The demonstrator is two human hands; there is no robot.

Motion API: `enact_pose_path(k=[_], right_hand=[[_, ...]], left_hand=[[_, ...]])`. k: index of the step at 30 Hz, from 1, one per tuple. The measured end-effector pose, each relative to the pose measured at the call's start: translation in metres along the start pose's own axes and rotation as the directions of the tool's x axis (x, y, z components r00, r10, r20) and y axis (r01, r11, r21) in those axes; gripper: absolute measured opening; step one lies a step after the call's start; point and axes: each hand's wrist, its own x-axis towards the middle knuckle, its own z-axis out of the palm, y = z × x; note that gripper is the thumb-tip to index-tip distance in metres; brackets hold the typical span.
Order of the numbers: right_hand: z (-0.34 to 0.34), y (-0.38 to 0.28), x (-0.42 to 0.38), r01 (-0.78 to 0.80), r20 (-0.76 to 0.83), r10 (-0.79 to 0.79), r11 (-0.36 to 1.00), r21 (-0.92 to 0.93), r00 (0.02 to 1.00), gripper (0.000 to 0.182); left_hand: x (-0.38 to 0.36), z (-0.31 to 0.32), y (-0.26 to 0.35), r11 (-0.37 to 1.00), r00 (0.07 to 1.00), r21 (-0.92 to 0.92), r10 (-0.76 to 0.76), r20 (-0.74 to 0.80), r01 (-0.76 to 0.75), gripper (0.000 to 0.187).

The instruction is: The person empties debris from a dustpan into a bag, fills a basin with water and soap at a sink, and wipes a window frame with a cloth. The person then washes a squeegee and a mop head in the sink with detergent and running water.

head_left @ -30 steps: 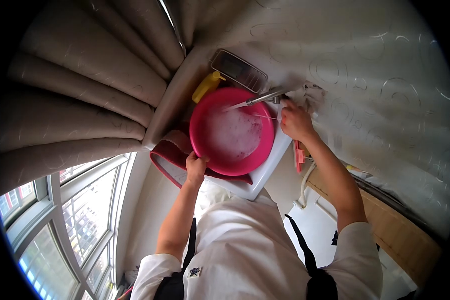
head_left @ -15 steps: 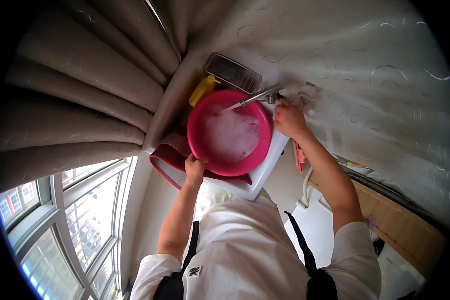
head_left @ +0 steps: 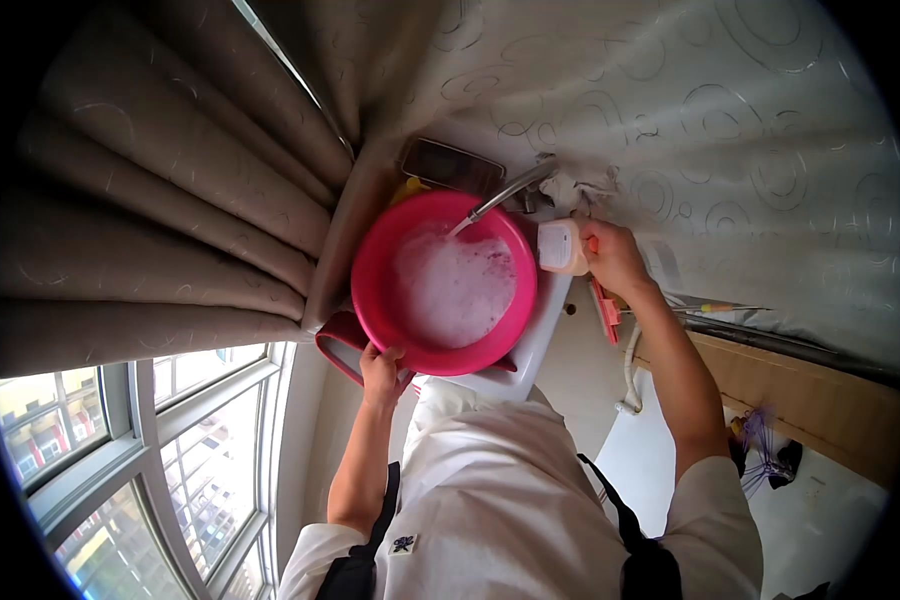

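Note:
A pink basin (head_left: 367, 310) of foamy water sits on the white sink, and a stream from the metal faucet (head_left: 515, 188) runs into it. White suds (head_left: 450, 285) cover most of the water. My left hand (head_left: 380, 368) is closed on the basin's near-left rim, thumb over the edge. To the right of the basin, my right hand (head_left: 615, 255) grips a pale plastic container (head_left: 558, 246) with a white label. Something orange shows at its end by my fingers. Its contents cannot be seen.
Under the basin's left side lies a red-edged grey cloth (head_left: 342, 345). A dark rectangular tray (head_left: 454, 165) and a mostly hidden yellow bottle (head_left: 410, 187) are behind. The white sink edge (head_left: 550, 315) shows at right. Curtains (head_left: 170, 220) hang left, above windows.
My right hand has moved from beside the faucet down and slightly right, and now holds the pale container. The basin appears shifted slightly left, with my left hand still on its rim.

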Motion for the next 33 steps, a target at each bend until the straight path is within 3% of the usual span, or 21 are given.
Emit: enact_pose_path(k=[3, 12, 18, 21, 23, 24, 26, 27, 30, 33], right_hand=[[0.033, 0.015, -0.002, -0.125, 0.095, 0.119, 0.991, 0.053, 0.988, 0.009], [0.152, 0.059, 0.008, -0.240, 0.073, 0.245, 0.968, -0.072, 0.967, 0.010], [0.179, 0.081, -0.005, -0.340, 0.141, 0.327, 0.937, 0.081, 0.934, 0.019], [0.148, 0.030, -0.024, -0.292, -0.293, 0.336, 0.939, 0.185, 0.895, 0.035], [0.146, -0.011, -0.056, -0.456, -0.038, 0.504, 0.809, 0.370, 0.863, 0.043], [0.166, -0.013, -0.074, -0.494, 0.111, 0.512, 0.715, 0.495, 0.852, 0.042], [0.183, -0.024, -0.085, -0.712, 0.518, 0.540, 0.243, 0.658, 0.663, 0.038], [0.180, -0.032, -0.083, -0.799, 0.755, 0.456, -0.142, 0.584, 0.471, 0.035], [0.199, -0.011, -0.092, -0.777, 0.819, 0.231, -0.264, 0.572, 0.525, 0.033], [0.205, -0.008, -0.099, -0.773, 0.772, 0.319, -0.155, 0.615, 0.550, 0.032]], left_hand=[[0.006, -0.016, 0.000, 1.000, 1.000, 0.005, 0.021, 0.006, -0.021, 0.029], [0.009, -0.030, -0.006, 0.997, 0.999, -0.071, 0.005, -0.038, -0.007, 0.029], [0.007, -0.029, -0.008, 0.996, 0.998, -0.092, 0.004, -0.066, -0.010, 0.028], [0.016, -0.039, -0.019, 0.996, 0.999, -0.085, 0.005, -0.037, -0.009, 0.029], [0.027, -0.057, -0.032, 0.998, 1.000, -0.069, 0.000, 0.003, 0.000, 0.032], [0.024, -0.055, -0.029, 0.998, 1.000, -0.066, -0.003, -0.002, 0.003, 0.032], [0.017, -0.042, -0.021, 0.998, 1.000, -0.064, -0.008, -0.007, 0.008, 0.031], [0.019, -0.040, -0.022, 0.998, 1.000, -0.065, -0.008, 0.002, 0.008, 0.031], [0.018, -0.045, -0.021, 0.998, 1.000, -0.060, 0.004, -0.007, -0.004, 0.028], [0.020, -0.041, -0.021, 0.999, 1.000, -0.043, 0.002, -0.025, -0.003, 0.026]])
